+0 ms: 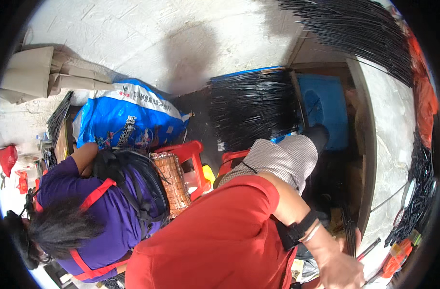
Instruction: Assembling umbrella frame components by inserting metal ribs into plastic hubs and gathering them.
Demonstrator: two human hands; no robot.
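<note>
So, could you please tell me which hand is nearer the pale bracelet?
Left: the pale bracelet circles the left wrist, just behind the left hand. The right hand's place cannot be clearly made out.

Blue-and-white sack (133, 111), dark printed characters (152, 100); small red characters (123, 94), left of them

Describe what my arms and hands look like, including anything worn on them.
Your left arm has a short, plain red fabric sleeve. Its wrist carries a wide black strap and, nearer the hand, a thin whitish band. Your left hand is ungloved. Your right arm is too hidden to describe.
</note>
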